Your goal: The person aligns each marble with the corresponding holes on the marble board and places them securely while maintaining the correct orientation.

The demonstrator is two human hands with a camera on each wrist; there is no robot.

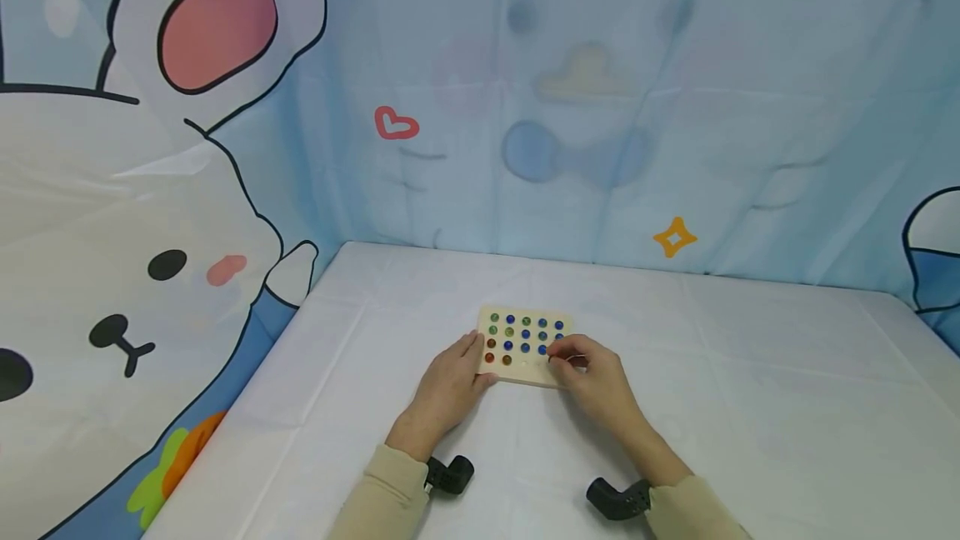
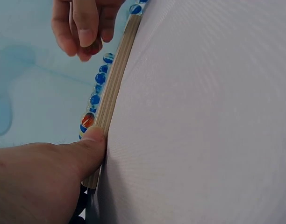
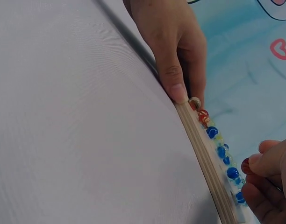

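Observation:
A pale wooden board lies on the white table, with rows of glass marbles set in its top. Blue and green marbles fill much of the upper rows, and a few reddish-brown ones stand at the lower left. My left hand grips the board's left side, its thumb against the near edge. Over the right part of the board, my right hand pinches a dark red marble between thumb and fingers. The board's lower right corner is partly hidden by that hand.
White cloth covers the table around the board. Behind it hangs a light blue curtain with cartoon prints, and a large printed animal is on the left. Black wrist cameras sit at both sleeves.

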